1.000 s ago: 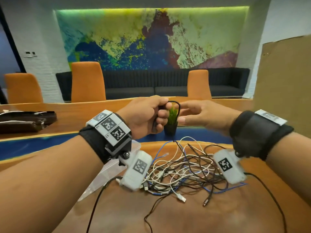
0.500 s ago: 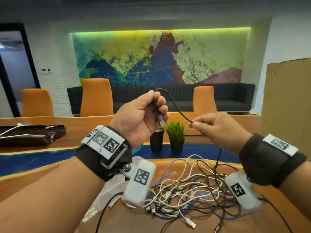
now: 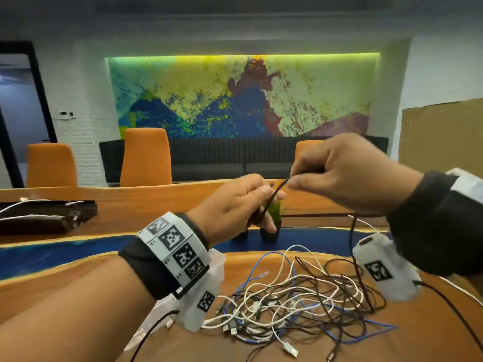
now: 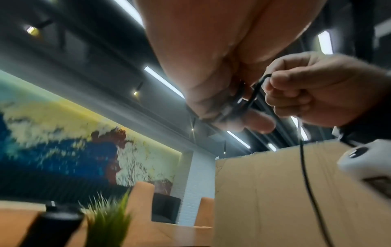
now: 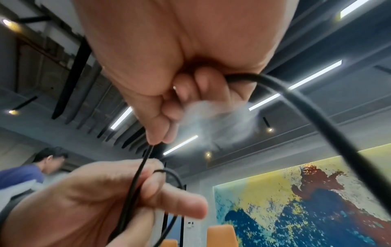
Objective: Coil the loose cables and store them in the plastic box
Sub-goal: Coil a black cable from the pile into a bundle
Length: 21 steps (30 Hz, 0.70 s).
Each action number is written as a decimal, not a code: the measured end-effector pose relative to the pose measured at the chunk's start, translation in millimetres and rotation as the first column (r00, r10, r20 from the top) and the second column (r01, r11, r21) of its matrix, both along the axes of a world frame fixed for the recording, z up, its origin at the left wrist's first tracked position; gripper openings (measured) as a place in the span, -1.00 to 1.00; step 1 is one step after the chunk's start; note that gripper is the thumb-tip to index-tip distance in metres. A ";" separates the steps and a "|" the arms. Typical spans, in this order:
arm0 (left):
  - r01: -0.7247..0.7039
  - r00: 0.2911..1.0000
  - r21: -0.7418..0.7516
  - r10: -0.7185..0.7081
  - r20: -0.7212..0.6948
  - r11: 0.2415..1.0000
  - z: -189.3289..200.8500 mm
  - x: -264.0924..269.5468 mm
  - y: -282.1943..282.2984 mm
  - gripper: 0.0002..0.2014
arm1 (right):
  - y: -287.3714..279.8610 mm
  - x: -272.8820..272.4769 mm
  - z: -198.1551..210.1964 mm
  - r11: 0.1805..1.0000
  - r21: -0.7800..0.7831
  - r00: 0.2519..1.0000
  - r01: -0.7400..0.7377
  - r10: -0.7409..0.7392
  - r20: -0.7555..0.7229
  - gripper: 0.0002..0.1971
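Note:
A thin black cable point(image 3: 274, 195) runs between my two hands, raised above the wooden table point(image 3: 78, 280). My left hand point(image 3: 261, 205) grips a few gathered loops of it; the loops point(image 5: 137, 180) pass between thumb and fingers. My right hand point(image 3: 294, 176) pinches the cable point(image 4: 256, 93) just right of the left hand, and the rest hangs down from it to the table. Below lies a tangle of white, black and blue cables point(image 3: 300, 296). The clear plastic box point(image 3: 218, 259) sits mostly hidden behind my left wrist.
A small potted plant point(image 3: 273, 212) and a black cup point(image 3: 239, 235) stand just beyond my hands. A dark case point(image 3: 39, 218) lies far left, a cardboard sheet point(image 3: 441, 137) stands at right. Orange chairs point(image 3: 145, 155) line the far side. Another person point(image 5: 27, 170) is nearby.
My right hand, which had drawn the cable out to the right, has come back up close to the left hand. Both hands sit higher than a second ago.

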<state>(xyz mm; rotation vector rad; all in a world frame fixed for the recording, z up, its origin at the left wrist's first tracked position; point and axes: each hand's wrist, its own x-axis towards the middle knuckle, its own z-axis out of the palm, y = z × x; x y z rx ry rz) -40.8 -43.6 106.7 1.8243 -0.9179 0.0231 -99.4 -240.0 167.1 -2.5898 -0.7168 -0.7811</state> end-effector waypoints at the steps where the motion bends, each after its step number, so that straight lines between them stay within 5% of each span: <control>1: 0.016 0.999 -0.043 -0.018 -0.037 0.999 -0.2 -0.8 0.9 -0.75 | -3.7 -1.3 6.0 0.998 0.062 1.000 -0.006 0.005 0.014 -0.92; 5: 0.104 0.985 -0.108 -0.118 -0.130 0.989 0.5 -5.1 2.4 -0.62 | -14.0 0.0 15.6 0.965 0.260 0.995 -0.045 0.022 0.094 -0.88; 11: 0.300 0.882 -0.259 -0.370 -0.291 0.918 7.8 -19.7 2.4 -0.78 | -25.8 26.8 -6.2 0.888 0.461 0.991 -0.014 -0.048 0.123 -0.86; 15: 0.219 0.815 -0.519 -0.447 -0.368 0.827 17.4 -30.0 -4.2 -0.74 | -19.5 31.5 -48.4 0.964 0.261 0.999 0.044 -0.035 -0.038 -0.75; 19: 0.007 0.860 -0.698 -0.361 -0.361 0.716 22.5 -17.7 -10.7 -0.69 | -0.4 9.9 -67.6 0.999 0.006 0.982 -0.054 0.054 -0.178 -0.80; 21: -0.063 0.912 -0.665 -0.227 -0.341 0.744 24.7 -12.8 -13.8 -0.75 | 8.4 -0.2 -68.1 0.974 -0.219 0.976 -0.062 0.013 -0.218 -0.80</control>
